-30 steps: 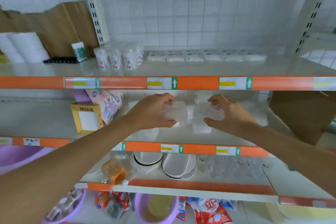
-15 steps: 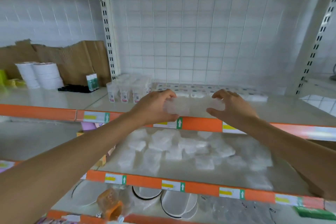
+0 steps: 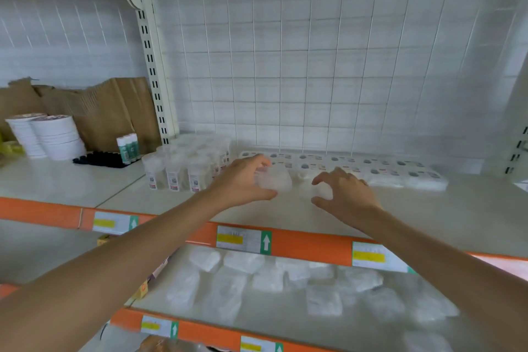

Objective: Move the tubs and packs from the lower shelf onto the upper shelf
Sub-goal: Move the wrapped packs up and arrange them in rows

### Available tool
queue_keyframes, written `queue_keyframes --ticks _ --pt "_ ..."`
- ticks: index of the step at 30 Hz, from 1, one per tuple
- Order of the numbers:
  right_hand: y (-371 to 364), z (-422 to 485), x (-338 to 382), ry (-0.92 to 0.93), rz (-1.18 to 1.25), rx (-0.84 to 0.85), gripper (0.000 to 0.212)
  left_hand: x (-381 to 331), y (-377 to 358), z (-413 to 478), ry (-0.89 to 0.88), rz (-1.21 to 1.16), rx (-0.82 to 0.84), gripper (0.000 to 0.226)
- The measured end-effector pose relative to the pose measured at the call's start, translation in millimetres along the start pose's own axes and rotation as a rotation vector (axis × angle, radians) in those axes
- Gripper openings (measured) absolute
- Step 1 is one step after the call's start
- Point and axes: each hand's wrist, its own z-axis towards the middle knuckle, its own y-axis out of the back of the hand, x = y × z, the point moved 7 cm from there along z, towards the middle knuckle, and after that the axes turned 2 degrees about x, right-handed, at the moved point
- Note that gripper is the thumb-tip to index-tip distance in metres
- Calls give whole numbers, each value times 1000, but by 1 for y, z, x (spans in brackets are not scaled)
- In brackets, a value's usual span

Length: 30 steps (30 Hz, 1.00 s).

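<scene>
Both hands have risen from the lower shelf (image 3: 274,323) to the upper shelf (image 3: 428,214). Left hand (image 3: 243,184) grips a clear pack (image 3: 275,180); right hand (image 3: 347,194) curves wide, whether round anything I cannot tell. Setting down, I'd judge; next, let go, then fetch the loose packs (image 3: 243,261) below.

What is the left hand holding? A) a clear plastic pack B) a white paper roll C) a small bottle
A: the left hand grips a clear plastic pack over the upper shelf.
</scene>
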Motion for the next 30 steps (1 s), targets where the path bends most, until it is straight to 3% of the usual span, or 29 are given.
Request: queue_keyframes --ticks 4,10,18,22,25,27,30 --pt "-6 10 -9 7 31 -15 40 0 -15 21 12 -29 3 65" --pt "-7 14 -7 -2 81 -28 56 9 -24 37 27 -83 -31 64" --pt "12 25 -18 -40 65 -206 39 16 -17 56 -33 -154 -72 63" --pt "23 45 -20 -50 363 -268 22 12 -21 64 -87 -201 -88 64" --pt "16 67 -11 -93 658 -88 24 10 -25 69 -133 -274 -128 64" --pt "11 76 -5 -96 736 -32 28 7 -27 69 -179 -293 -156 63" --pt "11 79 -1 -76 825 -85 16 5 -26 67 -218 -306 -214 63"
